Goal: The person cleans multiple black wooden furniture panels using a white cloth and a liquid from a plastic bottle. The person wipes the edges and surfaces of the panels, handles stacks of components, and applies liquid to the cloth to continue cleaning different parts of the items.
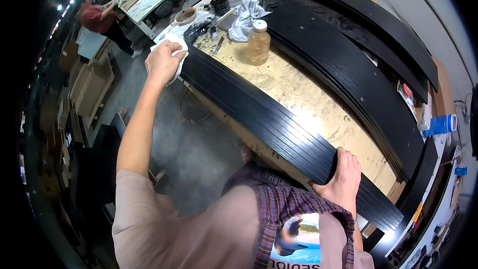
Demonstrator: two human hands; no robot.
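Note:
A long black grooved board (259, 117) lies along the near edge of a stained wooden worktable (303, 92), running from far left to near right. My left hand (163, 62) grips a white cloth (178, 43) at the board's far left end. Farther right, my right hand (343, 178) is wrapped over the board, its fingers on the far edge and the thumb at the near edge. Light glints off the board's surface left of my right hand.
A bottle of amber liquid (259, 42) stands behind the board. Stacked black panels (343, 65) fill the table's right side. A brown bowl (186, 16), crumpled white rag (247, 16) and blue jug (439, 125) sit around. Another person (99, 19) stands by a far table.

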